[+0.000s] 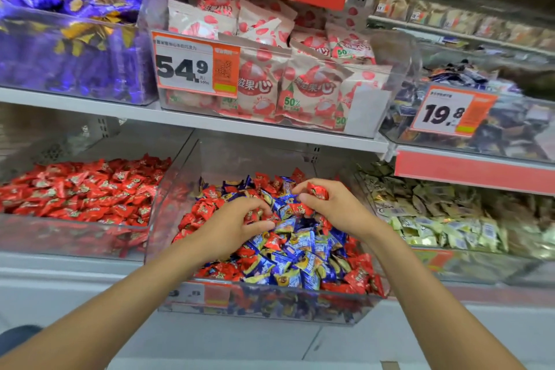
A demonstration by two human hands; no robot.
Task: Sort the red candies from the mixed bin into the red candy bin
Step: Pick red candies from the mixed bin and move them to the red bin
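Right hand pinched a red candy; left hand curled round red candies. Best carry both to the red candy bin at nine o'clock, leaving blue candies behind.

Your left hand and right hand are in the mixed bin; the sorted-candy bin sits just left, under a shelf.

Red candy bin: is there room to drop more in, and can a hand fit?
Yes. The red candy bin has open space above its pile, under the white shelf, widest at the back. The mixed bin shows a bare strip behind its heap. Crowded mid-heap, where the left hand and right hand each pinch a red candy.
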